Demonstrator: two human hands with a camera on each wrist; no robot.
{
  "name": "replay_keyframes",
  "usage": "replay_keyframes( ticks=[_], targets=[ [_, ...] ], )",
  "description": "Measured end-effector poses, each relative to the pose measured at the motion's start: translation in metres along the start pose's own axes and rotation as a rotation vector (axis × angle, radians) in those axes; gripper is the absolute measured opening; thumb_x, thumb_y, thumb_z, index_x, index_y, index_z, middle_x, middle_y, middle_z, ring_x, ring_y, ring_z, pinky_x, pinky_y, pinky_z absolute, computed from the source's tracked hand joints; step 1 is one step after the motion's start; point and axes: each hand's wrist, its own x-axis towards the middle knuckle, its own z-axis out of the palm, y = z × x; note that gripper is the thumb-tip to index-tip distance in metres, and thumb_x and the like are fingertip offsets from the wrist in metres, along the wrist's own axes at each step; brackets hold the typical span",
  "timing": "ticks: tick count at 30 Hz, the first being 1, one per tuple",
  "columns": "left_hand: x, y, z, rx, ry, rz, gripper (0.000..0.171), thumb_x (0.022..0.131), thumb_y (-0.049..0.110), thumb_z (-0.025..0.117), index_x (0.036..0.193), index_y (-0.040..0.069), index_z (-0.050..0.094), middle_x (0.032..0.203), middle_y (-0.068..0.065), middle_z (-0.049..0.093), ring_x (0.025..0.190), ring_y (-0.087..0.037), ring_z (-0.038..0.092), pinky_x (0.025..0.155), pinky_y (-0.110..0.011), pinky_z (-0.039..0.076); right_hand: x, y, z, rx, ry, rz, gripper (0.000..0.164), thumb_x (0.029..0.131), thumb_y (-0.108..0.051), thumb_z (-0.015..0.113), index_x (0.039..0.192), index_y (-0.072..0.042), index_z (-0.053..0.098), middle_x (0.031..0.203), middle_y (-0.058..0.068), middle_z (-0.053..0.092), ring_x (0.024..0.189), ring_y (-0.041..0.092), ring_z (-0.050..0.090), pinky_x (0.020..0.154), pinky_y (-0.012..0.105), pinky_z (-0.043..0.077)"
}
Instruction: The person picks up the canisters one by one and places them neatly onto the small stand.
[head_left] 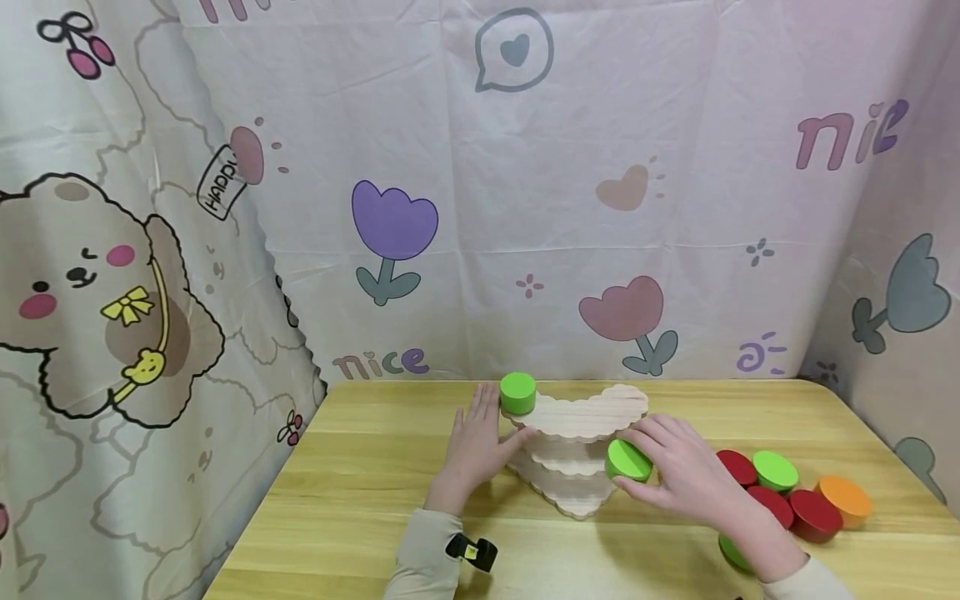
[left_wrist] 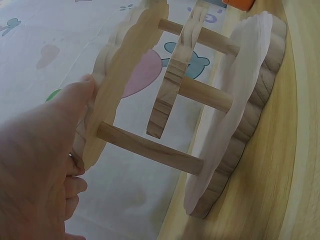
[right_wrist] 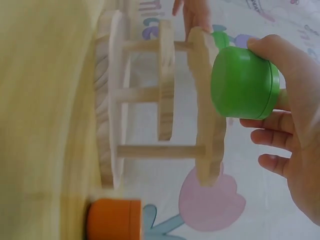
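A tiered wooden stand (head_left: 577, 458) with scalloped boards joined by round pegs stands near the back of the table. On the left end of its top board sits a small green lidded round tin (head_left: 518, 393). My left hand (head_left: 477, 446) holds that same end of the board, its thumb at the front edge, as the left wrist view (left_wrist: 40, 150) shows from the side. With thumb and fingers, my right hand (head_left: 682, 467) grips another green lidded round tin (right_wrist: 245, 84) by its sides, just off the right part of the stand.
To the right on the wooden table (head_left: 330, 500) several round tins are grouped: dark red tins (head_left: 816, 517), green tins (head_left: 776, 472) and an orange tin (head_left: 845, 500). A printed cloth (head_left: 525, 208) hangs behind the table's back edge.
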Motion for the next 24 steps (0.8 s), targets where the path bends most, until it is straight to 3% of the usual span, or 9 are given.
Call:
replay_keyframes(
  ticks=[13,18,24],
  targets=[
    [0.0,0.0,-0.001,-0.004,0.002,-0.001,0.104,0.085,0.081,0.037,0.158,0.011,0.01,0.165,-0.006,0.007,0.154,-0.024,0.004,0.123,-0.058,0.008,0.039,-0.012,0.015,0.06,0.021,-0.037,0.048,0.081,-0.055,0.067,0.104,-0.012,0.068,0.099,-0.003,0.063,0.099,0.019,0.056,0.087,0.036,0.046],
    [0.0,0.0,0.0,0.003,0.003,0.008,0.104,0.085,0.081,0.036,0.158,0.011,0.01,0.165,-0.007,0.008,0.154,-0.025,0.005,0.122,-0.059,0.009,0.048,-0.013,0.021,0.078,0.05,-0.038,0.049,0.084,-0.057,0.063,0.103,-0.012,0.069,0.097,-0.002,0.063,0.094,0.019,0.056,0.082,0.039,0.047],
    [0.0,0.0,0.0,0.0,0.01,0.014,0.103,0.086,0.079,0.037,0.158,0.011,0.01,0.165,-0.008,0.009,0.154,-0.026,0.006,0.122,-0.059,0.01,0.055,-0.011,0.03,0.061,0.083,-0.021,0.05,0.081,-0.057,0.067,0.103,-0.012,0.07,0.095,-0.001,0.065,0.09,0.018,0.055,0.071,0.035,0.046]
  ],
)
